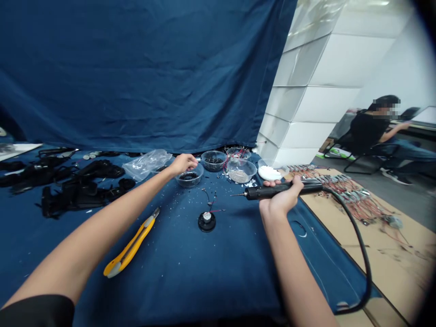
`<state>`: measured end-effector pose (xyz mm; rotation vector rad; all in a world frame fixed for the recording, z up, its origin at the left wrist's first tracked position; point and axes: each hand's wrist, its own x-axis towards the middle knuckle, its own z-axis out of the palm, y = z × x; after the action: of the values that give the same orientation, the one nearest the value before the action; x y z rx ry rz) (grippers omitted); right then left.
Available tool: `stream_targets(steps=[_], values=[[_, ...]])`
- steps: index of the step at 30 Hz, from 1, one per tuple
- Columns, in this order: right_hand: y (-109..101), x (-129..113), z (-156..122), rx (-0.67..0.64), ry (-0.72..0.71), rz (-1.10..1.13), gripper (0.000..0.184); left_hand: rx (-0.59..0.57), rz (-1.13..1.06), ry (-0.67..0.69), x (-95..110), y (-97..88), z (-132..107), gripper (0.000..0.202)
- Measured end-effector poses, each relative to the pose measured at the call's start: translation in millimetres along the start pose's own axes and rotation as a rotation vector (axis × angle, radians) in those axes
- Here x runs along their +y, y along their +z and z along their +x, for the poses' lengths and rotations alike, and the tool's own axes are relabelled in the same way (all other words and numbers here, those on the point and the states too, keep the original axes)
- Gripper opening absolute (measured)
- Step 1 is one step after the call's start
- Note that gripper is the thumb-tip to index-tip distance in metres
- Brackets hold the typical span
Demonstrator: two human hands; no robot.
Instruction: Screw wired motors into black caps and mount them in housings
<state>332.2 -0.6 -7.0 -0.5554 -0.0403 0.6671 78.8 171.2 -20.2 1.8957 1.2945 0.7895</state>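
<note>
My right hand (281,200) is wrapped round a black corded electric screwdriver (265,191), its thin bit pointing left. At the far side of the table, my left hand (184,163) hovers over a clear plastic bowl (190,181) of small dark parts. Its fingers are pinched together, and anything between them is too small to make out. Between and below the hands, a round black part with a small white motor (206,218) and thin wires lies on the blue cloth. A yellow utility knife (132,245) rests nearer to me on the left.
More clear bowls stand at the back, including one with black parts (214,162) and one with tiny screws (239,175). Black items (75,186) and a plastic bag (145,164) lie left. Wired motors (340,188) cover cardboard at right, beyond white boxes (309,100). A person (371,122) sits farther off.
</note>
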Motion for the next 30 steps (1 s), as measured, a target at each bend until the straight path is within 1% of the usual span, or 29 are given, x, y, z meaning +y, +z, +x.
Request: stream_targets(steps=[3, 5, 10, 14, 16, 19, 25, 27, 30], values=[[-1.0, 1.8, 1.0, 0.003, 0.050, 0.009, 0.026, 0.170, -0.253, 0.051, 12.3, -0.3, -25.5, 0.025], [-1.8, 3.4, 1.3, 0.007, 0.073, 0.018, 0.025, 0.240, -0.393, 0.072, 19.1, 1.7, -48.5, 0.030], [-3.6, 9.5, -0.7, 0.016, 0.089, 0.024, 0.025, 0.301, -0.648, 0.105, 28.7, 15.7, -106.2, 0.038], [-5.4, 14.9, -2.0, 0.042, 0.093, 0.005, 0.025, 0.299, -0.820, 0.074, 33.9, 30.2, -136.0, 0.038], [-6.2, 16.5, -2.0, 0.042, 0.092, -0.001, 0.025, 0.282, -0.846, 0.048, 35.8, 37.5, -145.2, 0.037], [-6.8, 16.9, -2.0, 0.035, 0.093, 0.000, 0.026, 0.232, -0.782, 0.032, 36.3, 49.5, -153.6, 0.036], [-5.9, 15.1, -4.2, 0.026, 0.140, -0.007, 0.028, 0.133, -0.660, 0.009, 34.5, 73.3, -160.0, 0.025], [-5.9, 14.9, -4.6, 0.022, 0.153, -0.008, 0.028, 0.110, -0.639, 0.006, 35.4, 77.4, -161.5, 0.023], [-6.4, 15.5, -4.2, 0.014, 0.148, -0.013, 0.028, 0.100, -0.609, 0.030, 37.4, 78.5, -164.1, 0.026]])
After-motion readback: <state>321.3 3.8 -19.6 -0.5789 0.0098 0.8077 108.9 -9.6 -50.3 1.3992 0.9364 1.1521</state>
